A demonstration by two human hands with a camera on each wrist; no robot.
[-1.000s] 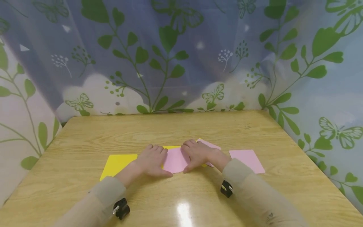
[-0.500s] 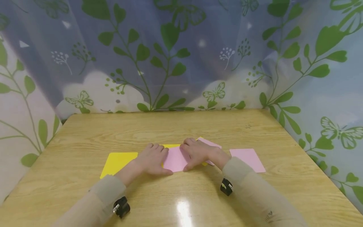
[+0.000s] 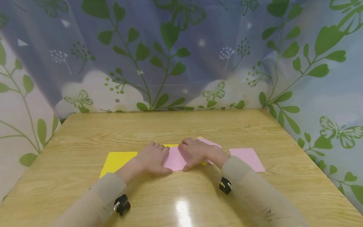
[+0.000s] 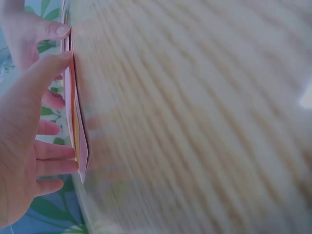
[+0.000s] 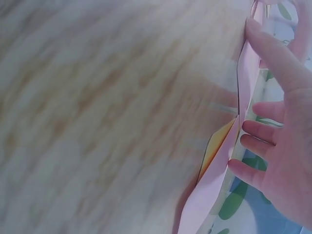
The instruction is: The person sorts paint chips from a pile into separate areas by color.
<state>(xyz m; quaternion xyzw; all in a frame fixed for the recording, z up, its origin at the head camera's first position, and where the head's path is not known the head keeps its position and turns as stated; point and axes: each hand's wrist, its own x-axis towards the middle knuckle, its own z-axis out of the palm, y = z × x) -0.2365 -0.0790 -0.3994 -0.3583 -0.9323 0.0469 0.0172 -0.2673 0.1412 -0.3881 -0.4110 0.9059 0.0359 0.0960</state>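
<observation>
A pink square card [image 3: 174,160] lies mid-table, with a yellow edge [image 3: 171,145] showing behind it. My left hand [image 3: 154,157] rests along its left side, thumb at the near edge. From the right, my right hand [image 3: 195,151] lies over the card's other side, its thumb also at the near edge. Both wrist views show fairly straight, spread fingers touching the cards. Pink and yellow layers [image 4: 83,151] part slightly in the left wrist view. Partly hidden behind my right hand, a slanted pink card [image 3: 209,142] overlaps a yellow one.
To the left lies a yellow card [image 3: 119,160], partly covered by my left forearm. A separate pink card [image 3: 247,159] sits on the right. The wooden table [image 3: 158,126] ends at a leaf-patterned curtain [image 3: 181,72] at the back and sides.
My right hand has shifted very slightly left over the middle card. My left hand and the outer cards stay in place; the head view has tilted a little.
</observation>
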